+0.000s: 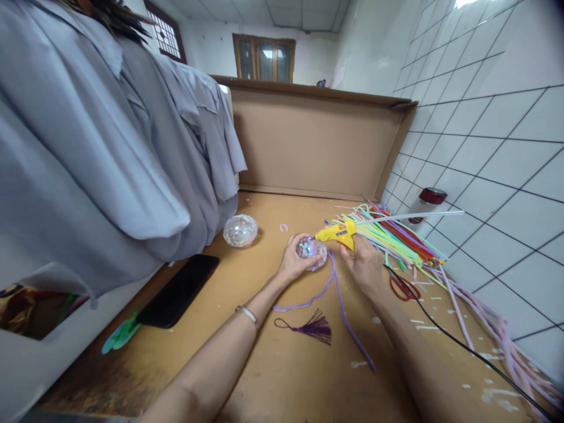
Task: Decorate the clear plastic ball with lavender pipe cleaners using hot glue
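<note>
My left hand (pixel 294 258) is wrapped round a clear faceted ball (pixel 314 254) with shiny bits in it, held over the table. A yellow glue gun (pixel 338 234) is in my right hand (pixel 363 263), its nozzle at the top of the ball; whether it touches, I cannot tell. A long translucent glue stick (pixel 409 217) sticks out of the gun's back. Below the ball lie purple pipe cleaners (pixel 346 317) and a dark purple tassel (pixel 314 329) with a loop. A second clear ball (pixel 240 230) rests to the left.
Colourful pipe cleaners (pixel 392 235) are heaped at the right, near red-handled scissors (pixel 404 288) and a black cord (pixel 440 329). A jar with a red lid (pixel 426 202) stands by the tiled wall. A phone (pixel 180 292) lies left, beside hanging grey clothes (pixel 132 147). Cardboard (pixel 312 141) stands behind.
</note>
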`<state>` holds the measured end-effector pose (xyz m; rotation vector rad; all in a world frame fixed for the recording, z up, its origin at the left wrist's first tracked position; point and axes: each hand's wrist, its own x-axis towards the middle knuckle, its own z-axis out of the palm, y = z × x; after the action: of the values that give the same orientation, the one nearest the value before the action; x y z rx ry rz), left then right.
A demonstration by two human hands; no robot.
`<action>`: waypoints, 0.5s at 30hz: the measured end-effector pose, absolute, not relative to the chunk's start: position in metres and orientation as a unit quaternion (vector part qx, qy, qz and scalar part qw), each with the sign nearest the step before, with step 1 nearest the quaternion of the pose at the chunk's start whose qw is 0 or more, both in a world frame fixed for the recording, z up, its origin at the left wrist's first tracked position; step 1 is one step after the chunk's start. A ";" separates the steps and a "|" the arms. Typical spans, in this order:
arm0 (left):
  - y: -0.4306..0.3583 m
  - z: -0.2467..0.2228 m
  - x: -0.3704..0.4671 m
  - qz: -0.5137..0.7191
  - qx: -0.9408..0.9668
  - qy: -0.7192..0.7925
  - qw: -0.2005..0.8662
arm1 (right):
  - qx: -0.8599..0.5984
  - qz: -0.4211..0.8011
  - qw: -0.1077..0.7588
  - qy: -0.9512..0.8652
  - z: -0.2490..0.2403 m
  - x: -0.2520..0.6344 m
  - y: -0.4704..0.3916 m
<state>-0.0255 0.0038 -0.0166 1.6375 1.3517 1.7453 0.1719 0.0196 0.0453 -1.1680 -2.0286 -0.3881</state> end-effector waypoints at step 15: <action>0.000 -0.012 -0.025 0.610 0.597 0.483 0.195 | -0.453 -0.160 0.367 -0.796 0.054 0.174 0.016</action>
<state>-0.0249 0.0005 -0.0123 1.6738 1.3542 1.7099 0.1741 0.0156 0.0544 -1.1631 -2.0460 -0.4105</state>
